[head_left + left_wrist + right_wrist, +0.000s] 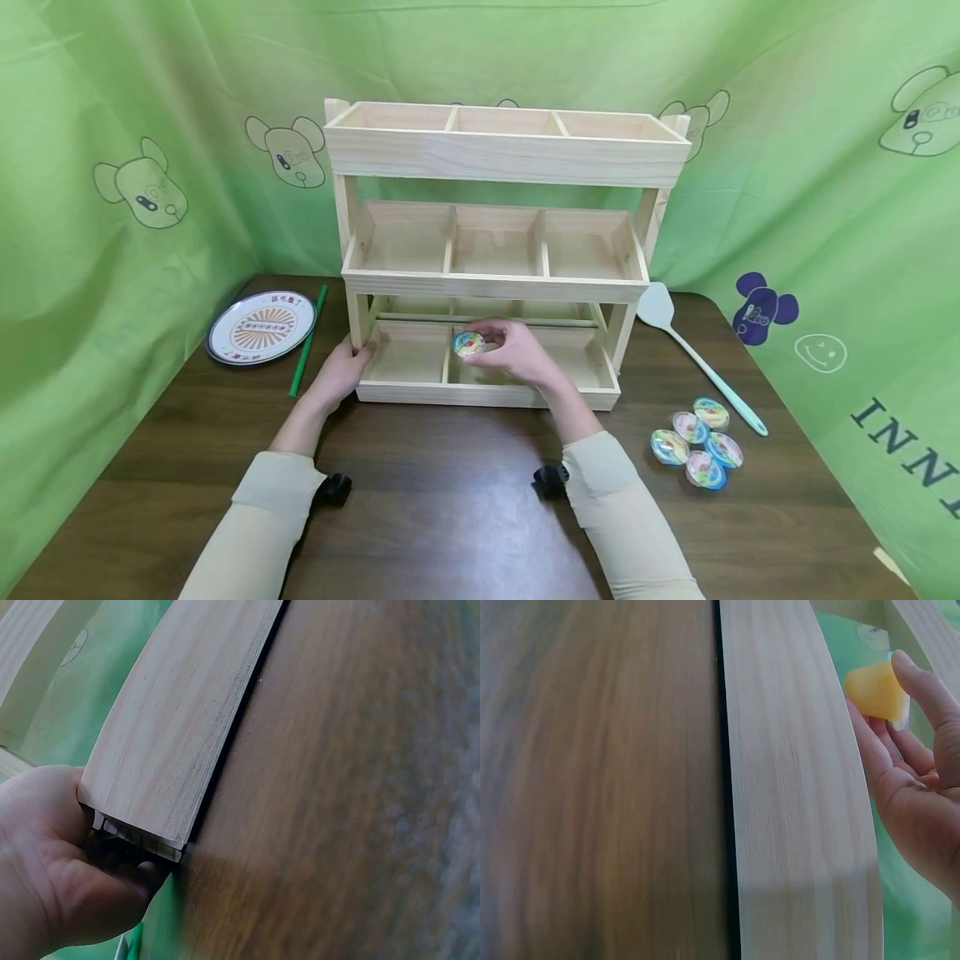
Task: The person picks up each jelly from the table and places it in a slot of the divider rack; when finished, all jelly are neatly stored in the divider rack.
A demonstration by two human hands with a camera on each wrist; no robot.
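Observation:
A three-tier wooden rack (480,287), each tier divided into compartments, stands on the table. My right hand (517,352) pinches a small jelly cup (467,343) between thumb and fingers, above the middle compartment of the bottom tier. From the side, the right wrist view shows the cup's yellow body (874,690). At the rack's lower left end, my left hand (341,372) holds the side of the bottom tier. In the left wrist view that hand (67,862) curls about the end of the front board (172,720); its fingertips are partly hidden.
Several jelly cups (706,468) sit in a cluster on the table at the right. Beyond them lies a pale blue spatula (712,379), its head beside the rack. A patterned plate (225,337) and a green stick (303,362) are at the left. Green curtains (150,100) surround the table.

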